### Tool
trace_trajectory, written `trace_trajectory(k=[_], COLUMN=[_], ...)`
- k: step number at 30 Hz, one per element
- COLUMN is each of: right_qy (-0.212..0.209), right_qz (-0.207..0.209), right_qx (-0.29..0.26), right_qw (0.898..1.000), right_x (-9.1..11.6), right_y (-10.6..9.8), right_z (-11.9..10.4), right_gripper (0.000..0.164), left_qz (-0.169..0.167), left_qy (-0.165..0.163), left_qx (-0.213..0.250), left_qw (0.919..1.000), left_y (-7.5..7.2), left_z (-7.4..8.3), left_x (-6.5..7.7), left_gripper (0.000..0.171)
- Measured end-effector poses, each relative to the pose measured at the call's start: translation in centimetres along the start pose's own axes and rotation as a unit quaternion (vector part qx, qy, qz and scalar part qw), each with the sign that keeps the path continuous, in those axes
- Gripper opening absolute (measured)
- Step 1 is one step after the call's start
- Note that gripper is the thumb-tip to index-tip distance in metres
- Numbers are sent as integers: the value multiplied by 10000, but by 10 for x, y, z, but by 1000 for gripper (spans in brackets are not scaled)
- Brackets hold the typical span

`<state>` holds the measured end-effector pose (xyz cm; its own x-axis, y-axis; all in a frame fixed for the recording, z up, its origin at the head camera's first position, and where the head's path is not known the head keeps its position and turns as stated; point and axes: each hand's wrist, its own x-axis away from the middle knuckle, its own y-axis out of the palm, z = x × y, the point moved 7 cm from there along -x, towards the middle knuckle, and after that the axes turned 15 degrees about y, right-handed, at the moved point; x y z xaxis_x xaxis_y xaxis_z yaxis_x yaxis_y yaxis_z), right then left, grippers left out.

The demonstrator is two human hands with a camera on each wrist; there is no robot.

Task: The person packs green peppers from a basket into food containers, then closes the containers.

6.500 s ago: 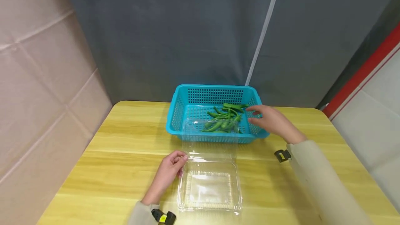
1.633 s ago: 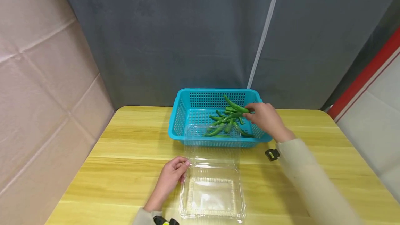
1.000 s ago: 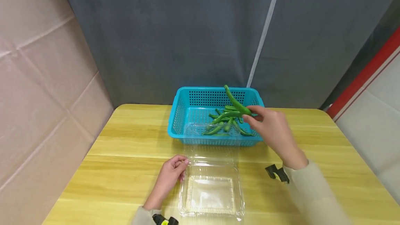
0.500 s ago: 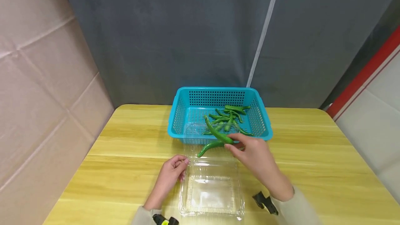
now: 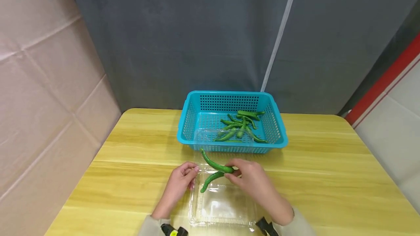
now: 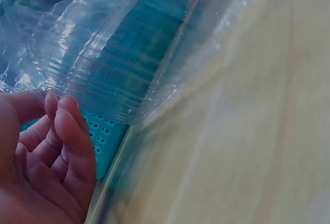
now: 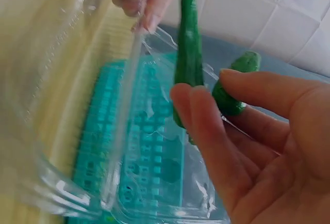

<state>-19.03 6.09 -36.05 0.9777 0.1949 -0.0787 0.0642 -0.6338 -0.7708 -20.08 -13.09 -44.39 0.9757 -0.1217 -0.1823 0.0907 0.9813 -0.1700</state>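
Note:
In the head view, an open clear plastic clamshell box lies on the table, its lid leaning back over the basket's front rim. My left hand pinches the box's left edge near the hinge; the left wrist view shows this thumb and fingertips at the clear plastic. Above the box, my right hand holds two green chili peppers by one end, one pepper pointing up and away, the other pepper towards me. Up close in the right wrist view, one long chili stands between the fingers.
Behind the box stands a blue plastic basket with several green chilies heaped on its right side, some seen through the lid. A dark grey curtain hangs at the table's back edge. Pale wall covering is at left.
Since the earliest frame, the right hand has taken two chilies from the basket, then carried them towards me and left, over the box. The left hand has stayed at the box's edge.

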Motion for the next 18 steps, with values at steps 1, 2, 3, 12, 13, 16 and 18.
trace_trajectory(k=[1, 2, 3, 12, 13, 16, 18], right_qy=[-15, -61, -104, -531, -541, -545, -549], right_qz=[-74, -124, -173, -409, -488, -743, -922], right_qx=[11, 23, 8, 690, 788, 1039, 1182], right_qw=[10000, 9999, 9998, 9954, 9942, 9903, 9872], right_x=[1, 2, 2, 3, 3, 0, -1], right_y=[3, 5, 7, 10, 11, 14, 18], right_z=[0, 0, 0, -4, -5, -4, -4], right_gripper=[20, 19, 19, 13, 12, 10, 10], left_qz=[6, 15, 28, 65, 65, 45, 34], left_qy=[5, -1, -2, -23, -26, -33, -39], left_qx=[5, 10, 18, -6, -8, -37, -40], left_qw=[10000, 10000, 10000, 10000, 10000, 10000, 10000], left_y=[0, 0, 0, -1, -1, -1, 0], left_z=[0, 0, -1, 1, 1, 1, 1], left_x=[0, 0, 0, 1, 1, 1, 1], left_gripper=[21, 21, 21, 14, 14, 15, 15])
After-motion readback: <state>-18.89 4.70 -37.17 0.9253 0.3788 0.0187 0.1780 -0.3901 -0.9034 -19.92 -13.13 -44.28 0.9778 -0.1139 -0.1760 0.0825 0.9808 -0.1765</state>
